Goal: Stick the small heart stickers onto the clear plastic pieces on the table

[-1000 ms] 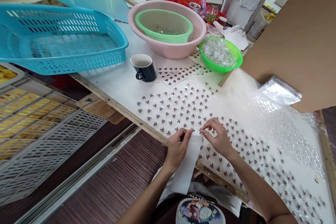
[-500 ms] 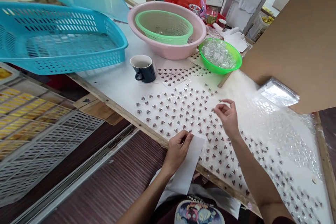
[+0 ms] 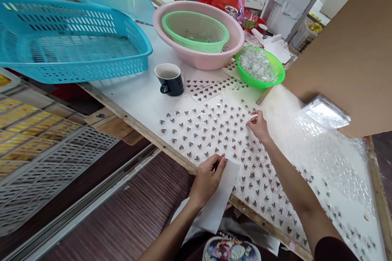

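My left hand (image 3: 208,179) pinches a white paper strip (image 3: 221,197) near the table's front edge; the strip hangs down over that edge. Farther out, my right hand (image 3: 259,126) is closed in a pinch, low over the table. Whatever its fingertips hold, if anything, is too small to make out. Below and around both hands spread many clear round pieces (image 3: 204,136), each with a small dark winged motif. Behind them lie white sheets (image 3: 203,89) with rows of similar dark motifs.
A dark mug (image 3: 174,86) stands left of the sheets. Behind are a blue basket (image 3: 101,69), a pink basin (image 3: 202,62) holding a green colander (image 3: 196,45), and a green bowl (image 3: 260,85) of clear pieces. Cardboard (image 3: 346,61) rises at right beside a clear flat box (image 3: 326,113).
My right hand has moved forward and slightly left, lower toward the far part of the clear pieces. My left hand stays nearly in place, still pinching the paper strip.
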The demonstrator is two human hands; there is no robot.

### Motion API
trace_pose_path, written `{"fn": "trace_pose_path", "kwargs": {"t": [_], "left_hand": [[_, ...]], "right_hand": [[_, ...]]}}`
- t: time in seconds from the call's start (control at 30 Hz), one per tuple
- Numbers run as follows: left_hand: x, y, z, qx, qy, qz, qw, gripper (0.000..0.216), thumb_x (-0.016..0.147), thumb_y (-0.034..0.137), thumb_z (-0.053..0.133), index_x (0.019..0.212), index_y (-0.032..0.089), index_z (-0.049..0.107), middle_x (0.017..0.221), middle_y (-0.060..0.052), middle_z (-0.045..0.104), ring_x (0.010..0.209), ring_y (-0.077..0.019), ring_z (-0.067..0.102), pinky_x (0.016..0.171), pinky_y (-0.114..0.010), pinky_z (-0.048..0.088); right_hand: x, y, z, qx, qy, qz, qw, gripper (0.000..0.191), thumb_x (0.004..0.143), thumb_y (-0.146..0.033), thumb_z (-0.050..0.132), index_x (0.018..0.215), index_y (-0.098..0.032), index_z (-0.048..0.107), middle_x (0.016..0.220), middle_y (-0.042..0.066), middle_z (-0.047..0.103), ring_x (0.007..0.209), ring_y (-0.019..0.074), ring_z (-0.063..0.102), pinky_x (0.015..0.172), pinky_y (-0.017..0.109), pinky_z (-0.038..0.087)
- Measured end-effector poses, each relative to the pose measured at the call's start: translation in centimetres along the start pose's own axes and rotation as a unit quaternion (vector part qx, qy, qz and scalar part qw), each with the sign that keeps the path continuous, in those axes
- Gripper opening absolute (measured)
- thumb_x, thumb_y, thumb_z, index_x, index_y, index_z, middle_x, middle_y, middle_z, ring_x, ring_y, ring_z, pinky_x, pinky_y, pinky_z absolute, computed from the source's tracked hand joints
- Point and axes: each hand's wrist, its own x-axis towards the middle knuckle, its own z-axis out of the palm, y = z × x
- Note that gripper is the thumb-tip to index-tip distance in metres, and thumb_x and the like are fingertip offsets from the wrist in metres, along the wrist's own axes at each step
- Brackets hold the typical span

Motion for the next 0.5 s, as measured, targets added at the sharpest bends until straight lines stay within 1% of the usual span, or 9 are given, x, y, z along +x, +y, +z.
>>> {"fn": "trace_pose_path", "kwargs": {"t": [0.1, 0.13, 0.2, 0.27, 0.33, 0.37, 0.43, 0.47, 0.5], "left_hand": [[0.0, 0.0, 0.0, 0.002, -0.001, 0.001, 1.0, 0.033, 0.098, 0.037, 0.05, 0.072, 0.019, 0.056, 0.065, 0.002, 0.054, 0.058, -0.0123, 0.047, 0.057, -0.024, 0.036], [0.0, 0.0, 0.0, 0.003, -0.001, 0.003, 1.0, 0.032, 0.098, 0.037, 0.05, 0.072, 0.019, 0.056, 0.065, 0.002, 0.054, 0.058, -0.0122, 0.047, 0.057, -0.023, 0.036], [0.0, 0.0, 0.0, 0.005, 0.0, 0.008, 1.0, 0.032, 0.098, 0.036, 0.051, 0.072, 0.019, 0.056, 0.065, 0.002, 0.054, 0.059, -0.012, 0.047, 0.057, -0.023, 0.036], [0.0, 0.0, 0.0, 0.008, 0.003, 0.009, 1.0, 0.032, 0.098, 0.036, 0.051, 0.072, 0.019, 0.056, 0.064, 0.002, 0.054, 0.058, -0.012, 0.047, 0.057, -0.023, 0.036], [0.0, 0.0, -0.1, 0.009, 0.003, 0.007, 1.0, 0.032, 0.098, 0.037, 0.051, 0.072, 0.019, 0.056, 0.064, 0.002, 0.053, 0.058, -0.0121, 0.047, 0.057, -0.023, 0.036], [0.0, 0.0, -0.1, 0.008, 0.003, 0.005, 1.0, 0.033, 0.098, 0.038, 0.05, 0.071, 0.019, 0.055, 0.064, 0.002, 0.053, 0.057, -0.0122, 0.046, 0.056, -0.023, 0.036], [-0.1, 0.0, -0.1, 0.007, 0.001, 0.002, 1.0, 0.034, 0.098, 0.04, 0.05, 0.072, 0.019, 0.055, 0.064, 0.002, 0.053, 0.057, -0.0125, 0.047, 0.056, -0.024, 0.036], [-0.1, 0.0, 0.0, 0.007, 0.002, 0.001, 1.0, 0.034, 0.098, 0.041, 0.049, 0.072, 0.019, 0.055, 0.064, 0.002, 0.053, 0.057, -0.0127, 0.047, 0.056, -0.024, 0.036], [-0.1, 0.1, 0.0, 0.007, 0.003, 0.001, 1.0, 0.035, 0.098, 0.041, 0.049, 0.072, 0.019, 0.056, 0.064, 0.002, 0.053, 0.058, -0.0129, 0.047, 0.056, -0.024, 0.036]], "right_hand": [[0.0, -0.3, 0.5, -0.098, -0.012, -0.025, 0.995, 0.035, 0.077, -0.016, 0.052, 0.112, -0.021, 0.045, 0.076, -0.002, 0.059, 0.072, 0.0196, 0.058, 0.077, 0.035, 0.044], [0.0, -0.4, 0.6, -0.139, -0.007, -0.038, 0.99, 0.036, 0.078, -0.015, 0.051, 0.113, -0.02, 0.046, 0.081, 0.001, 0.061, 0.076, 0.0204, 0.059, 0.081, 0.037, 0.043], [0.0, -0.6, 0.8, -0.214, 0.015, -0.062, 0.975, 0.037, 0.078, -0.013, 0.051, 0.114, -0.019, 0.048, 0.098, 0.007, 0.062, 0.086, 0.0229, 0.06, 0.089, 0.042, 0.04], [-0.1, -0.7, 0.6, -0.248, 0.038, -0.076, 0.965, 0.037, 0.078, -0.013, 0.054, 0.114, -0.019, 0.049, 0.112, 0.013, 0.059, 0.096, 0.0257, 0.059, 0.093, 0.046, 0.038], [-0.3, -0.8, 0.1, -0.227, 0.062, -0.082, 0.969, 0.032, 0.079, -0.018, 0.056, 0.112, -0.019, 0.051, 0.116, 0.014, 0.058, 0.101, 0.0266, 0.057, 0.094, 0.046, 0.038], [-0.4, -0.8, -0.2, -0.201, 0.077, -0.083, 0.973, 0.028, 0.081, -0.021, 0.056, 0.109, -0.019, 0.053, 0.115, 0.013, 0.059, 0.1, 0.0258, 0.057, 0.094, 0.046, 0.039], [-0.9, -0.6, -0.9, -0.129, 0.096, -0.073, 0.984, 0.019, 0.085, -0.031, 0.054, 0.1, -0.02, 0.057, 0.108, 0.011, 0.061, 0.091, 0.0228, 0.058, 0.088, 0.042, 0.043], [-1.2, -0.4, -1.2, -0.087, 0.085, -0.058, 0.991, 0.019, 0.085, -0.036, 0.054, 0.094, -0.02, 0.058, 0.103, 0.01, 0.063, 0.085, 0.021, 0.058, 0.083, 0.039, 0.045], [-1.5, -0.2, -1.4, -0.049, 0.06, -0.038, 0.996, 0.022, 0.084, -0.04, 0.055, 0.089, -0.02, 0.06, 0.096, 0.008, 0.065, 0.079, 0.0195, 0.058, 0.078, 0.037, 0.046]]}}
